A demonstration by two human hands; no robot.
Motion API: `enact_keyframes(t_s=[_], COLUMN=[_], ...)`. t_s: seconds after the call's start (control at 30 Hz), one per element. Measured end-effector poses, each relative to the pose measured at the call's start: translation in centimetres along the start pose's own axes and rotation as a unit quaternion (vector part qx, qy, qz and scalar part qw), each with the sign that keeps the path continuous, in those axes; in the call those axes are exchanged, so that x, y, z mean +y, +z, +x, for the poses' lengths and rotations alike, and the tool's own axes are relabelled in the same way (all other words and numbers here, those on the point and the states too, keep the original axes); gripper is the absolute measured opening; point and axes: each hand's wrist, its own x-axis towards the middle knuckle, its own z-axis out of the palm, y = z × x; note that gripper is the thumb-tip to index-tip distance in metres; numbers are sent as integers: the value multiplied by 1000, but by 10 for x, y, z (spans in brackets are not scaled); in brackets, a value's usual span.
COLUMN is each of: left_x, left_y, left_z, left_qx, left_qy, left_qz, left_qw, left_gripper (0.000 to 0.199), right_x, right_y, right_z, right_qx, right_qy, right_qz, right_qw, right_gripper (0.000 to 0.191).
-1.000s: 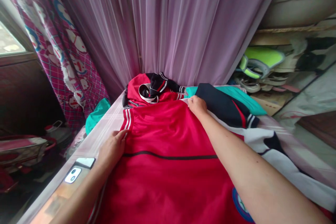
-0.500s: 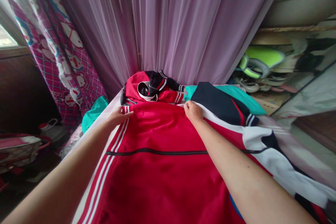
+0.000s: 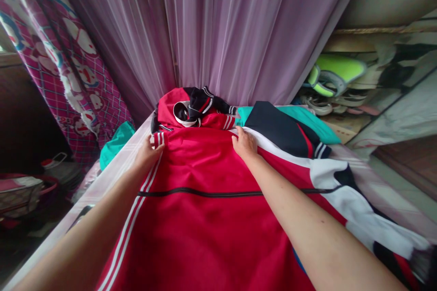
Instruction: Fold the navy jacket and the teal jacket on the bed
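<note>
A red jacket lies spread sideways, with a black zip across it and white double stripes along its left-hand hem. At the far left corner, my left hand is closed on the striped hem, thumb on top and fingers partly hidden behind the edge. My right hand rests on the jacket's far edge beside the white panel, thumb and fingers apart. White and dark sleeve parts stretch out to the right under and beyond my right forearm.
Behind the jacket sit a crumpled red and black garment, a dark folded sleeve and teal cloth. Another teal bundle is at the left bed edge. Purple curtains hang behind; a shelf with shoes stands right.
My right hand's fingers have loosened from the pinch at the jacket's edge and spread. My left hand stays at the striped hem corner. The view has shifted slightly.
</note>
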Motion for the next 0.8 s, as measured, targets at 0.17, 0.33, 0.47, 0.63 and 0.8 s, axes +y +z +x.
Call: enact_keyframes(t_s=[0.17, 0.33, 0.47, 0.63, 0.8], left_x=[-7, -33, -50, -43, -39], left_y=[-8, 8, 14, 8, 6], left_z=[-73, -158, -182, -180, -181], left_qx=[-14, -84, -54, -65, -48], left_qy=[204, 277, 312, 297, 297], left_qz=[98, 186, 238, 264, 258], left_qw=[974, 939, 918, 915, 918], left_gripper=[59, 60, 65, 65, 65], right_x=[-17, -29, -20, -19, -11], right_y=[-33, -53, -46, -46, -58], right_z=[-50, -152, -208, -213, -211], right_qx=[-15, -115, -198, -198, -162], right_qy=[-134, -209, -229, -216, -190], right_qz=[52, 44, 31, 16, -6], right_qw=[989, 970, 952, 956, 968], right_gripper=[49, 54, 61, 61, 60])
